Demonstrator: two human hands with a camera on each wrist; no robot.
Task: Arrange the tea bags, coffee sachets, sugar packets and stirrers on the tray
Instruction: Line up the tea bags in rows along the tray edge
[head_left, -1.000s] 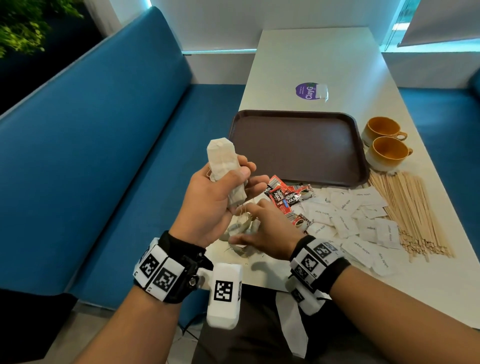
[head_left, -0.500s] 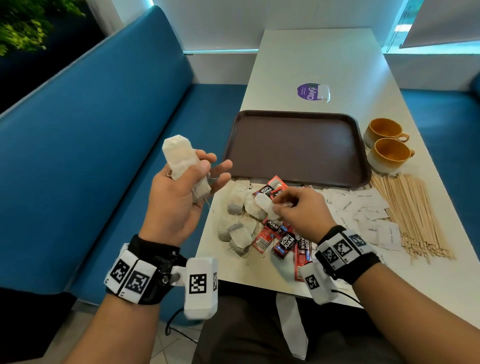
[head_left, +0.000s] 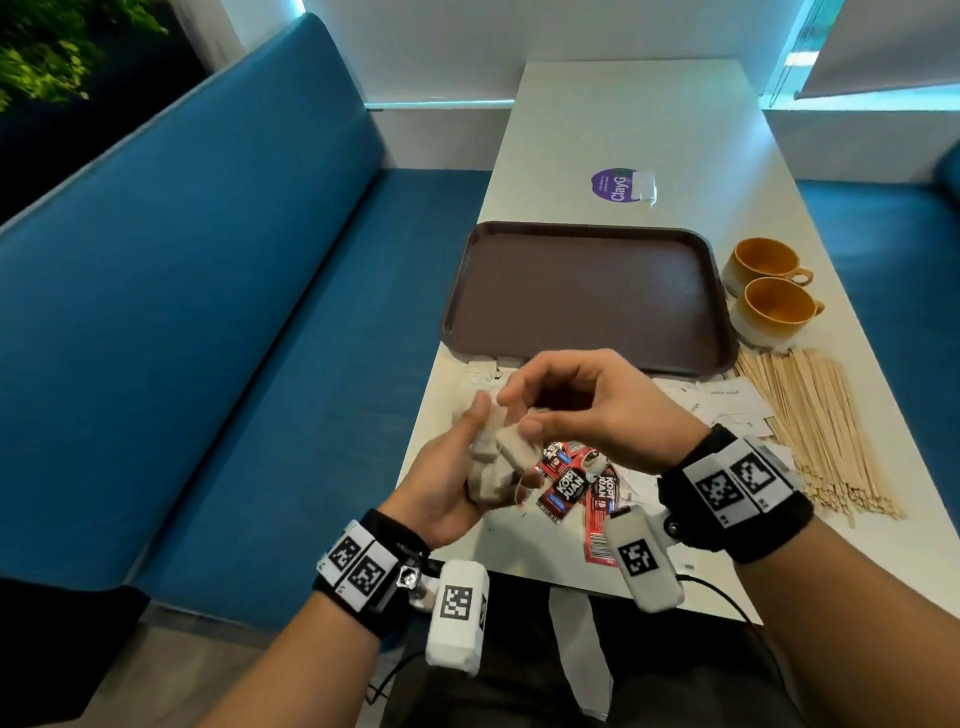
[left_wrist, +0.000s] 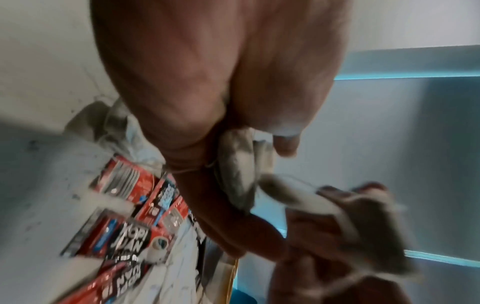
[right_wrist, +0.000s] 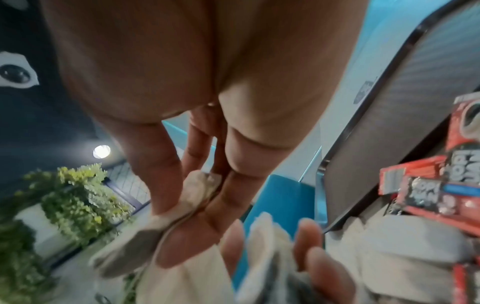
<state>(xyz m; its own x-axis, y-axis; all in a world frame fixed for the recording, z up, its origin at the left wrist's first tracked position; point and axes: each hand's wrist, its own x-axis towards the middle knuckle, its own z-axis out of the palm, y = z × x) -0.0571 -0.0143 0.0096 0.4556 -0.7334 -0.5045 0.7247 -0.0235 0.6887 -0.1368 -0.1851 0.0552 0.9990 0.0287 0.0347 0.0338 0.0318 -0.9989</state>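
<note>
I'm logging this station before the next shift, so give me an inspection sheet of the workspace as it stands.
Surface: white table, purple sticker beyond the tray.
Job's things: brown tray with nothing on it; tea bags bunched in the left hand, one pinched by the right; coffee sachets, sugar packets and stirrers loose on the table.
Clutter: two orange cups right of the tray.
Grips: left hand holds the bundle; right hand pinches a tea bag.
Cables: a thin black one below the right wrist.
Surroundings: blue bench, green plant.
</note>
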